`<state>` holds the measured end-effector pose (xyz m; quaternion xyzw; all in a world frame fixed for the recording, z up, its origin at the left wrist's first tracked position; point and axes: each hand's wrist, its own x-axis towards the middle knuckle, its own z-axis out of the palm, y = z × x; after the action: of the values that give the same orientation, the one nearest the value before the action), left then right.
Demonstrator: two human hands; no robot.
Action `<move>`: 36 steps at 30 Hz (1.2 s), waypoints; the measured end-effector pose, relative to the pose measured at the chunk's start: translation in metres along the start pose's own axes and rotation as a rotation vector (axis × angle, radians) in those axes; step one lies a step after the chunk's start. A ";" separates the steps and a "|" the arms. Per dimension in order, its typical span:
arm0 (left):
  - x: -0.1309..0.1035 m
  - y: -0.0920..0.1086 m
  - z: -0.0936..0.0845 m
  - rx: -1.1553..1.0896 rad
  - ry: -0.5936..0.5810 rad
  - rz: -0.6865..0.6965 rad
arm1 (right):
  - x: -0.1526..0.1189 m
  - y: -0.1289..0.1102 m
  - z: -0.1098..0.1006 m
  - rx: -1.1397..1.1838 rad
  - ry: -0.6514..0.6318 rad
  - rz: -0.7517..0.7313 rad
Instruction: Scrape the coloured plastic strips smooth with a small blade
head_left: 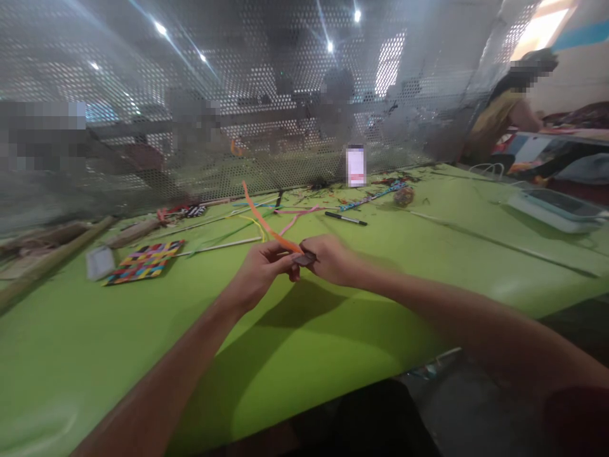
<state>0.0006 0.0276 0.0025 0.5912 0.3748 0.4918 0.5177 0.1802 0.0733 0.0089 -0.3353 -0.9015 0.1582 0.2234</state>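
Observation:
Above the green tabletop, both my hands meet over one small piece of work. An orange strip rises from between them, curving up and to the left. Where it ends, a small dark, flat piece shows between my fingertips; its kind I cannot make out. My left hand is closed, with thumb and fingers pinching the strip's lower end and the edge of the dark piece. From the other side my right hand is closed on the dark piece, its fingertips partly hidden.
A colourful woven mat lies left beside a white object. Beyond my hands are loose strips, a pen and an upright phone. A perforated screen backs the table. Another person is at right.

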 end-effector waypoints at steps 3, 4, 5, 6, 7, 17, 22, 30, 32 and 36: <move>0.000 0.000 -0.001 0.004 -0.005 0.000 | 0.000 0.000 0.000 0.027 -0.006 -0.005; -0.001 0.000 -0.001 0.008 -0.004 -0.002 | 0.000 0.000 0.000 0.036 -0.001 -0.010; -0.001 0.000 -0.002 0.011 -0.002 -0.005 | 0.000 0.001 0.000 0.048 0.007 -0.018; -0.002 0.000 -0.002 0.012 0.000 -0.006 | 0.000 0.001 0.000 0.064 0.014 -0.028; -0.002 0.000 -0.002 0.012 0.001 -0.006 | 0.000 0.002 0.001 0.084 0.016 -0.040; -0.001 0.003 0.001 0.009 0.016 0.001 | 0.000 0.004 0.003 0.184 0.017 -0.095; -0.002 0.004 0.002 0.029 0.016 0.012 | -0.001 0.007 0.004 0.220 0.004 -0.149; -0.002 0.009 0.006 0.037 0.042 0.017 | -0.003 0.010 0.008 0.265 0.049 -0.219; -0.002 0.011 0.007 0.035 0.045 0.022 | -0.003 0.010 0.009 0.243 0.075 -0.224; -0.003 0.014 0.008 0.053 0.041 0.024 | -0.003 0.011 0.010 0.211 0.116 -0.213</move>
<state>0.0069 0.0202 0.0154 0.5990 0.3913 0.4999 0.4881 0.1829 0.0776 -0.0051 -0.2210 -0.8959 0.2078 0.3246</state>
